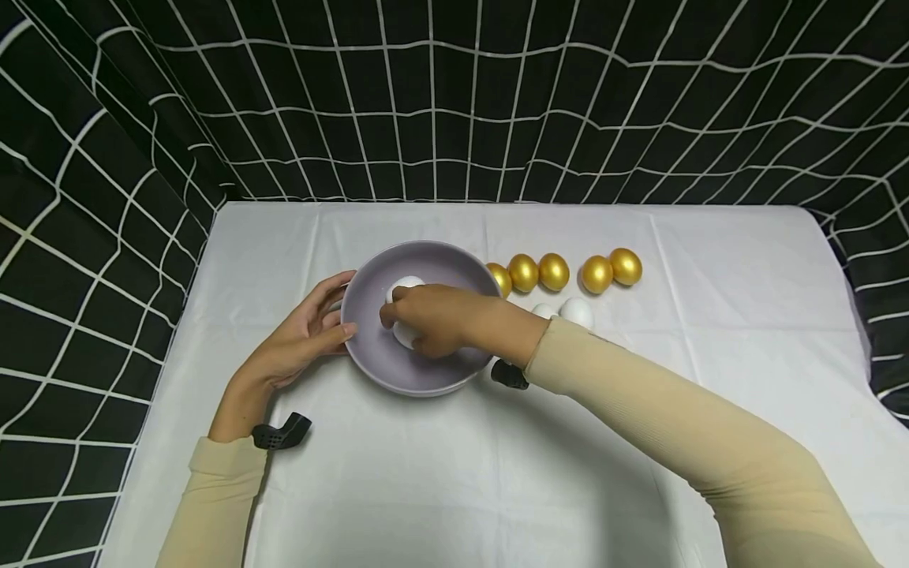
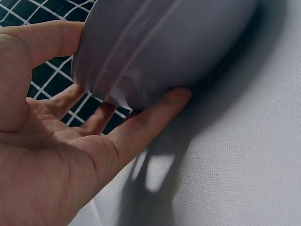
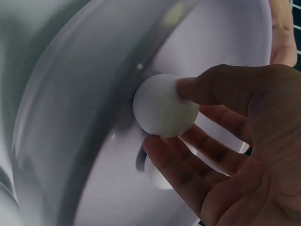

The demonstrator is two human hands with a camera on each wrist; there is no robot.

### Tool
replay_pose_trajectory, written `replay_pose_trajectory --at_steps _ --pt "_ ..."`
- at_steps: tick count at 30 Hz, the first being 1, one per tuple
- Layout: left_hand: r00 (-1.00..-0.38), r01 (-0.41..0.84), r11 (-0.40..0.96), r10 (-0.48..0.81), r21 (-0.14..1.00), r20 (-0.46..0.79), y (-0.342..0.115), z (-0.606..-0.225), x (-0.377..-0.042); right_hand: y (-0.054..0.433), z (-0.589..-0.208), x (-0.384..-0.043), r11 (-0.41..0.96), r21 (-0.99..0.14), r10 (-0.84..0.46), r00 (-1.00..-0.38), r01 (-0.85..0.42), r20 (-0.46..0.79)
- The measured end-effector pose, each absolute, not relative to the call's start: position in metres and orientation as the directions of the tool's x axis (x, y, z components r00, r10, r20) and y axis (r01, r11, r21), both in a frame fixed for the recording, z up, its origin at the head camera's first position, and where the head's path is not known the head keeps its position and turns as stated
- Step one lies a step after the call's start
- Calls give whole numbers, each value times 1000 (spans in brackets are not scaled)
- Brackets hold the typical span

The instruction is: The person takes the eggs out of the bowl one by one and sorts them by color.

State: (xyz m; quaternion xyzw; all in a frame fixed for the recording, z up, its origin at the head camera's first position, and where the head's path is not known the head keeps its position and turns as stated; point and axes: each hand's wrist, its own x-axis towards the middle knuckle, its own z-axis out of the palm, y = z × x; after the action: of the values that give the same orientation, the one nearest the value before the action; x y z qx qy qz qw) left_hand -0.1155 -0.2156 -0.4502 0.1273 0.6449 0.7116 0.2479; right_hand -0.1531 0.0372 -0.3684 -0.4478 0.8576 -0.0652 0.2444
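Observation:
A lavender bowl [image 1: 376, 359] stands on the white-covered table. My left hand [image 1: 301, 331] holds its left side, the thumb at the rim and the fingers against the outer wall [image 2: 155, 52]. Inside the bowl, my right hand [image 1: 443, 319] pinches a white egg [image 3: 162, 106] between thumb and fingers. Close to it, a second white egg [image 3: 157, 175] lies in the bowl, partly hidden by the fingers; in the head view, a white egg [image 1: 406, 283] shows beyond the right hand.
Several golden eggs [image 1: 554, 272] stand in a row right of the bowl, the leftmost partly behind its rim. Two white eggs [image 1: 577, 312] lie in front of them, partly covered by the right forearm. A black cloth with white grid lines [image 1: 454, 102] surrounds the table [image 1: 398, 473].

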Motion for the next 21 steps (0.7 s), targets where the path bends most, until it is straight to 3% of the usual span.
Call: replay_pose_trajectory --at_steps 11,21 --pt "-847 -189 -37 512 981 -144 -214 -449 -115 31 -365 -153 628 -299 -758 -478 -719 -444" --pt "-847 -189 -42 513 981 -142 -215 -450 -116 36 -366 -152 626 -314 -768 -493 -714 -409"
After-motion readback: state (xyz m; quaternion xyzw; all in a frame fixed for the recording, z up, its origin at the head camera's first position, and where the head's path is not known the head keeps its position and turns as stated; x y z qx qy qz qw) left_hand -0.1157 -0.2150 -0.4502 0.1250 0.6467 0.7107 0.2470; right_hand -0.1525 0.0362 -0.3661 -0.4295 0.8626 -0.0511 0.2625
